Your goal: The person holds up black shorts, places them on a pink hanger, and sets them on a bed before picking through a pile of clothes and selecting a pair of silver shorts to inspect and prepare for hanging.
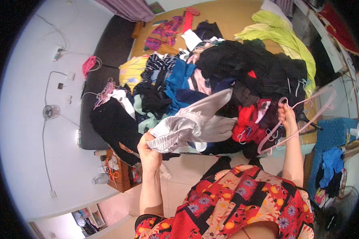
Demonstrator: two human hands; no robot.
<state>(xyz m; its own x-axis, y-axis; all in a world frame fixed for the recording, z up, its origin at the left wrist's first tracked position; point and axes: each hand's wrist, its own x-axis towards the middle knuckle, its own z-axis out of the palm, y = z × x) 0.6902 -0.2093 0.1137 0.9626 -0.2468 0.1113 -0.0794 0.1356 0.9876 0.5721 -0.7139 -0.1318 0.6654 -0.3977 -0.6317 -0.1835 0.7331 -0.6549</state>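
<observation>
My left hand point(149, 152) grips light grey pants point(187, 126) by their gathered elastic waistband. Their legs spread away to the right, over the clothes heaped on the bed. In my right hand point(285, 116) is a pale pink clothes hanger point(316, 118), held near its hook, with its frame reaching out to the right and down past my wrist. Just left of that hand lies a red garment point(248, 121) with small hangers point(243, 136) on and around it. Black clothes point(243, 59) are piled beyond both hands.
The bed point(223, 12) carries a large mixed heap, with a blue garment point(178, 79), a yellow one point(132, 71) and a lime-green cloth point(277, 30). Pink hangers point(107, 93) lie at the left. A small wooden cabinet point(121, 177) stands near left; a blue-covered piece point(327, 137) stands right.
</observation>
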